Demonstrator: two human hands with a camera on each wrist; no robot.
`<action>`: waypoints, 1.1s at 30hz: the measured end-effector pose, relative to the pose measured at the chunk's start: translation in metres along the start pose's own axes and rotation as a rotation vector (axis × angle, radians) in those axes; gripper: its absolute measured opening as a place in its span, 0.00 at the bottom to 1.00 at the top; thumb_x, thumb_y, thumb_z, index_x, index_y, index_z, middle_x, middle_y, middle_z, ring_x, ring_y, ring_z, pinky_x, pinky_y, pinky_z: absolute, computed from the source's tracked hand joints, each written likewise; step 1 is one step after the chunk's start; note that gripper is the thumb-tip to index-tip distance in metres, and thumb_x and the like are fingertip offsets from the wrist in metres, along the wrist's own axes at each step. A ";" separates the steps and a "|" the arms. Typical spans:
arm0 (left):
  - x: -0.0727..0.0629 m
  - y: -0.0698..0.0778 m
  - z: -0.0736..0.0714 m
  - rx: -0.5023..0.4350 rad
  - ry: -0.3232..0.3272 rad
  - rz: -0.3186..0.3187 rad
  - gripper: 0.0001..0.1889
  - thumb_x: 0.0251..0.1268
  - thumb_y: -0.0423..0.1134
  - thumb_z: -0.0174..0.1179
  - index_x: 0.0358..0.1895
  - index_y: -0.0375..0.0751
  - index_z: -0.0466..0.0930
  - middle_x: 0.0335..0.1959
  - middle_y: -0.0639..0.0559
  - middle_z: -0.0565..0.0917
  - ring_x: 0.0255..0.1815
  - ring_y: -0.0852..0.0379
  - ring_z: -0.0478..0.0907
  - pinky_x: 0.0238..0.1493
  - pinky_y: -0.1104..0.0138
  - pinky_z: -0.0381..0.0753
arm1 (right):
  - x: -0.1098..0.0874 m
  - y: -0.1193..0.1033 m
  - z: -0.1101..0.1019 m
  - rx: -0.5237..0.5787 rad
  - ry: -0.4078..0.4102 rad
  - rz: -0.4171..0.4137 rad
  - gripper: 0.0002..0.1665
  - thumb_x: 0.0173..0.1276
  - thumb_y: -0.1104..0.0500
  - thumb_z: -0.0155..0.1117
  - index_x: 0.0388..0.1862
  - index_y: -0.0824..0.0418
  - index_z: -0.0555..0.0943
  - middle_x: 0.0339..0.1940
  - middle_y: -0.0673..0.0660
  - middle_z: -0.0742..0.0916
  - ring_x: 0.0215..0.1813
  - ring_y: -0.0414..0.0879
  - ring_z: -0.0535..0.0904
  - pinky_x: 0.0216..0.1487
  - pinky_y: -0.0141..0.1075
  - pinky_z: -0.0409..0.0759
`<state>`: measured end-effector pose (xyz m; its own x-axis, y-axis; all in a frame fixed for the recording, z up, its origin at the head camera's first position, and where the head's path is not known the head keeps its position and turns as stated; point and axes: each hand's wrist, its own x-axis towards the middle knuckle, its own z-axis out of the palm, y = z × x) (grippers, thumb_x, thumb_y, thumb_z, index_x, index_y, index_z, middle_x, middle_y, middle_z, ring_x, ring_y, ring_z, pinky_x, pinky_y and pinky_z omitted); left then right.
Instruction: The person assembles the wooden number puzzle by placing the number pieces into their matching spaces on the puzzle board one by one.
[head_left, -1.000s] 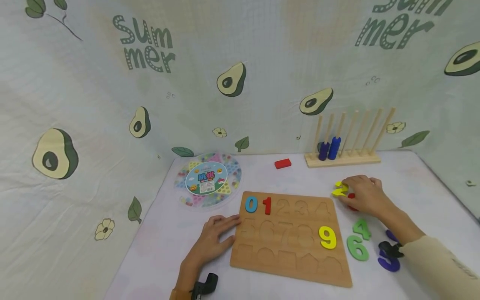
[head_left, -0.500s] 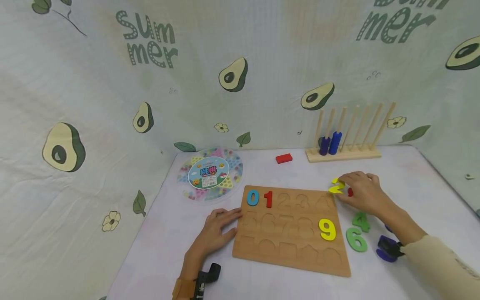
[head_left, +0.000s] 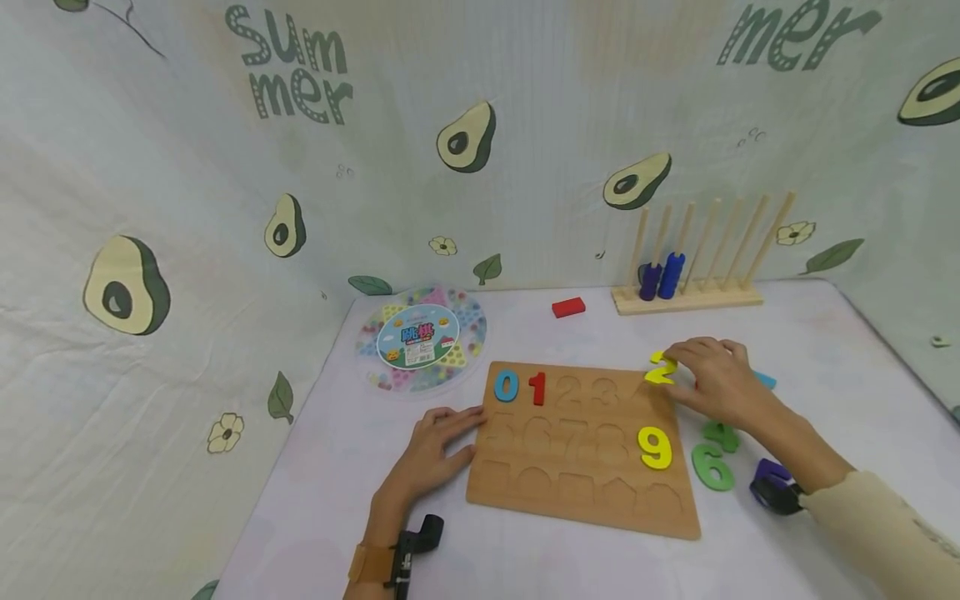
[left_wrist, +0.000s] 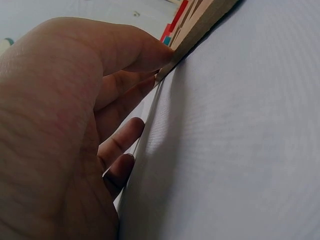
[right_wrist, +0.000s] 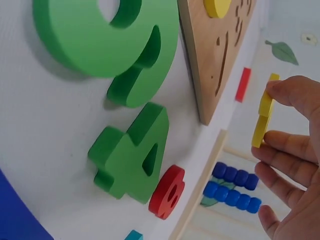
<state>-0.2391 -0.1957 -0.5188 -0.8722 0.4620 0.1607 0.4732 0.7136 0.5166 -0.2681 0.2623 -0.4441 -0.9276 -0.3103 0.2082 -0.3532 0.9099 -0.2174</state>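
In the head view, my right hand [head_left: 716, 382] pinches a yellow number 2 [head_left: 660, 369] between thumb and fingertips, over the top right corner of a wooden number board [head_left: 577, 414]. Seen from the right wrist, the yellow piece [right_wrist: 266, 107] stands edge-on and raised off the table. My left hand [head_left: 431, 454] rests on the table, its fingertips against the board's left edge. A blue 0 [head_left: 498, 386], a red 1 [head_left: 539, 390] and a yellow 9 [head_left: 666, 450] lie on the board; other recesses show bare wood.
Right of the board lie a green 6 [head_left: 699, 467], a green 4 [right_wrist: 132, 155], a red number piece [right_wrist: 160, 200], a blue piece [head_left: 765, 380] and purple pieces [head_left: 772, 471]. Behind stand a peg rack [head_left: 690, 302] with blue beads, a red block [head_left: 568, 307] and a round game box [head_left: 417, 336].
My right hand has moved left with the yellow 2, from beside the board to over its top right corner. The left hand stays at the board's edge. The head view has tilted slightly.
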 end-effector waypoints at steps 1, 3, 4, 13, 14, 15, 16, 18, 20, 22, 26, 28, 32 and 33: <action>0.000 0.000 0.000 0.000 -0.004 -0.002 0.26 0.69 0.49 0.60 0.70 0.61 0.74 0.72 0.66 0.70 0.66 0.52 0.61 0.61 0.48 0.61 | 0.000 -0.002 0.000 0.001 -0.001 -0.001 0.31 0.59 0.51 0.76 0.57 0.67 0.81 0.57 0.69 0.82 0.65 0.67 0.67 0.62 0.70 0.51; 0.001 0.001 -0.001 0.002 -0.012 -0.007 0.26 0.70 0.48 0.60 0.71 0.61 0.74 0.72 0.67 0.69 0.67 0.53 0.61 0.62 0.48 0.61 | 0.000 -0.005 -0.001 0.003 -0.007 -0.004 0.31 0.59 0.51 0.76 0.57 0.67 0.81 0.57 0.69 0.82 0.65 0.67 0.67 0.63 0.70 0.51; 0.002 0.001 -0.002 0.004 -0.016 -0.009 0.26 0.70 0.48 0.60 0.71 0.61 0.73 0.72 0.67 0.69 0.67 0.53 0.61 0.62 0.49 0.61 | 0.000 -0.006 -0.001 0.005 -0.010 -0.007 0.31 0.59 0.51 0.76 0.57 0.67 0.81 0.58 0.68 0.82 0.65 0.67 0.67 0.63 0.70 0.50; 0.004 0.001 -0.005 0.011 -0.015 -0.007 0.26 0.70 0.48 0.60 0.70 0.61 0.74 0.72 0.66 0.70 0.67 0.52 0.61 0.60 0.49 0.61 | 0.004 -0.019 0.000 -0.002 -0.010 -0.046 0.32 0.60 0.49 0.76 0.58 0.66 0.81 0.58 0.68 0.82 0.65 0.66 0.68 0.63 0.69 0.52; 0.004 0.001 -0.005 0.014 -0.020 -0.014 0.26 0.70 0.48 0.60 0.71 0.62 0.74 0.72 0.66 0.69 0.67 0.52 0.61 0.61 0.49 0.61 | 0.004 -0.020 0.000 -0.007 -0.010 -0.047 0.32 0.60 0.49 0.76 0.58 0.66 0.81 0.58 0.68 0.82 0.65 0.67 0.68 0.63 0.69 0.52; 0.004 0.001 -0.005 0.013 -0.022 -0.019 0.26 0.70 0.48 0.60 0.71 0.62 0.74 0.72 0.67 0.69 0.67 0.52 0.61 0.61 0.49 0.61 | 0.004 -0.021 0.001 -0.015 -0.010 -0.048 0.32 0.60 0.49 0.76 0.58 0.66 0.81 0.58 0.68 0.82 0.65 0.67 0.69 0.63 0.69 0.53; 0.004 0.002 -0.005 0.013 -0.024 -0.024 0.26 0.70 0.48 0.60 0.71 0.62 0.74 0.72 0.67 0.69 0.67 0.52 0.60 0.61 0.49 0.61 | 0.004 -0.022 0.001 -0.021 -0.008 -0.048 0.32 0.59 0.49 0.76 0.57 0.66 0.81 0.58 0.68 0.82 0.65 0.67 0.69 0.63 0.69 0.53; 0.004 0.002 -0.005 0.011 -0.026 -0.030 0.26 0.70 0.48 0.60 0.71 0.62 0.74 0.72 0.67 0.69 0.67 0.52 0.60 0.62 0.49 0.61 | 0.004 -0.024 0.001 -0.031 -0.007 -0.048 0.32 0.59 0.49 0.77 0.57 0.66 0.81 0.59 0.68 0.82 0.65 0.66 0.69 0.63 0.68 0.54; 0.003 0.003 -0.005 0.005 -0.024 -0.036 0.26 0.69 0.47 0.60 0.70 0.62 0.74 0.72 0.67 0.69 0.67 0.52 0.60 0.62 0.49 0.61 | 0.003 -0.026 0.001 -0.028 -0.010 -0.047 0.32 0.60 0.49 0.76 0.58 0.65 0.81 0.59 0.68 0.82 0.65 0.66 0.69 0.63 0.68 0.53; 0.002 0.003 -0.004 -0.001 -0.023 -0.038 0.26 0.69 0.47 0.60 0.70 0.62 0.74 0.72 0.66 0.69 0.67 0.51 0.60 0.62 0.48 0.61 | 0.003 -0.029 0.001 -0.021 -0.020 -0.044 0.32 0.60 0.49 0.76 0.58 0.66 0.80 0.59 0.68 0.82 0.65 0.66 0.68 0.64 0.68 0.52; 0.002 0.002 -0.003 0.003 -0.025 -0.030 0.26 0.70 0.47 0.60 0.71 0.61 0.74 0.73 0.65 0.69 0.67 0.51 0.60 0.62 0.48 0.61 | 0.002 -0.033 -0.001 -0.010 -0.037 -0.049 0.33 0.60 0.49 0.75 0.58 0.66 0.80 0.59 0.68 0.82 0.66 0.66 0.68 0.65 0.68 0.51; 0.002 0.001 -0.002 0.011 -0.028 -0.025 0.26 0.70 0.48 0.59 0.71 0.62 0.73 0.73 0.66 0.69 0.67 0.51 0.61 0.62 0.48 0.61 | 0.001 -0.034 -0.001 -0.008 -0.039 -0.058 0.32 0.60 0.49 0.75 0.58 0.66 0.80 0.59 0.67 0.82 0.66 0.66 0.68 0.65 0.68 0.51; 0.003 0.000 -0.002 0.017 -0.020 -0.005 0.26 0.69 0.47 0.59 0.71 0.61 0.74 0.73 0.65 0.69 0.66 0.52 0.61 0.61 0.49 0.61 | 0.002 -0.037 0.000 -0.009 -0.039 -0.082 0.31 0.61 0.49 0.75 0.58 0.65 0.81 0.58 0.66 0.83 0.65 0.65 0.68 0.64 0.68 0.52; 0.003 0.000 -0.002 0.021 -0.017 -0.001 0.26 0.69 0.47 0.60 0.71 0.61 0.74 0.73 0.65 0.69 0.66 0.52 0.61 0.61 0.49 0.61 | 0.002 -0.038 0.001 -0.010 -0.041 -0.086 0.31 0.62 0.49 0.74 0.58 0.65 0.81 0.58 0.65 0.83 0.65 0.65 0.68 0.64 0.68 0.52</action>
<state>-0.2421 -0.1951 -0.5169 -0.8704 0.4701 0.1462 0.4751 0.7245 0.4993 -0.2567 0.2264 -0.4364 -0.8979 -0.3985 0.1869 -0.4311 0.8820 -0.1905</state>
